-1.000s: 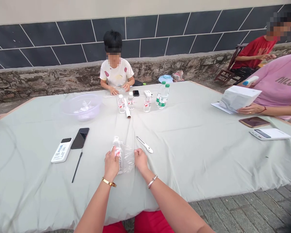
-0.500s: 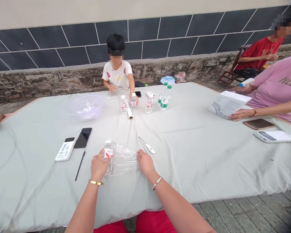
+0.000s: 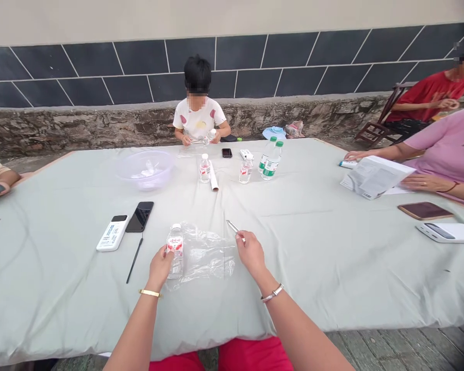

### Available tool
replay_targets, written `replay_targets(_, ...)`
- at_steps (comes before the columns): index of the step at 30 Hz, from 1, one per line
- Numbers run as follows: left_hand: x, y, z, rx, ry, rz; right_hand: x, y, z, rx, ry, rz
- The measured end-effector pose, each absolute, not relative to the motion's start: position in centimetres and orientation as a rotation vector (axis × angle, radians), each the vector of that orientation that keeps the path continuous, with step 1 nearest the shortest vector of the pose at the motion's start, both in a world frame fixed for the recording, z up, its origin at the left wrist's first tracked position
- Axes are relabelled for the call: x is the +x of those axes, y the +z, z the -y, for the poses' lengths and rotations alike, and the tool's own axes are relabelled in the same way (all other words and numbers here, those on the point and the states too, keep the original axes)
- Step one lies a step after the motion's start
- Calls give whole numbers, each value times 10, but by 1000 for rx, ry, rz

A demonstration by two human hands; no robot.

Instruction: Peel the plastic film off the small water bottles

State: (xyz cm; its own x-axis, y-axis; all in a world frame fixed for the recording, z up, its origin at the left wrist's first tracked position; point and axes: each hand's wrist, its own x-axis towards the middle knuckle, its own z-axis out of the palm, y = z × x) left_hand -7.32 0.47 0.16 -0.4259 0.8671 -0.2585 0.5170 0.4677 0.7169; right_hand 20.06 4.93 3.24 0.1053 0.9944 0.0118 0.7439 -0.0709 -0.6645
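My left hand (image 3: 161,265) is closed around the side of a small clear water bottle (image 3: 175,252) with a white cap and a red-and-white label. Clear plastic film (image 3: 206,252) spreads slack and wrinkled from the bottle towards the right. Past the film's right edge is my right hand (image 3: 250,253), its fingers pinched together. These fingers overlap the handle of a utility knife (image 3: 232,225), whose tip points away to the left. Whether they grip the knife or a bit of film cannot be made out.
A black phone (image 3: 139,216), a white power bank (image 3: 112,233) and a black strap (image 3: 134,260) lie left. Farther off stand a purple basin (image 3: 145,172), a film roll (image 3: 214,178), small bottles (image 3: 204,169) and green-capped bottles (image 3: 271,162). Other people sit around the table.
The film has gone from stretched to slack. My right hand has shifted right, over the knife's handle. Across the table, a person has drawn one small bottle towards themselves.
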Motion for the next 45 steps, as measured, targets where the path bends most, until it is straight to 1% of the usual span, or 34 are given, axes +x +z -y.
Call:
replay_targets(3,-71,-4,-2,1160,761,-2084,178,43,-46,-1740,671,1743)
replay_targets(6,-67,-10,-1,1168,820,-2094,133,43,-43,-1576,957,1894)
replay_targets(9,-65,-16,-2,1082,894,-2017,89,37,-45,-1602,1151,2018)
replay_targets(13,-64,-23,-4,970,930,-1968,66,30,-54,-1732,1154,2073)
replay_targets(17,-67,-29,-5,925,943,-1946,79,21,-56,-1637,1336,1830)
replay_targets(20,-77,-26,-4,920,967,-1968,98,16,-54,-1491,1570,1511)
replay_targets(22,-88,-21,-1,957,958,-1998,113,16,-54,-1356,1631,1355)
replay_targets(24,-99,-14,2,1101,872,-2041,127,18,-58,-1215,1580,1277)
replay_targets(27,-113,-5,9,1425,650,-2153,146,20,-71,-1098,1421,1227)
replay_targets(29,-117,0,13,1549,511,-2216,154,17,-82,-1141,1269,1202)
replay_targets(33,-113,13,20,1561,207,-2252,160,4,-101,-1329,956,1253)
replay_targets(36,-102,24,22,1634,-26,-2261,155,-3,-108,-1399,818,1363)
replay_targets(39,-97,36,24,1811,-218,-2307,150,-4,-112,-1459,745,1428)
replay_targets(42,-102,53,27,1826,-278,-2236,151,-3,-119,-1495,726,1433)
replay_targets(45,-105,73,30,1751,-95,-1833,154,2,-124,-1509,727,1438)
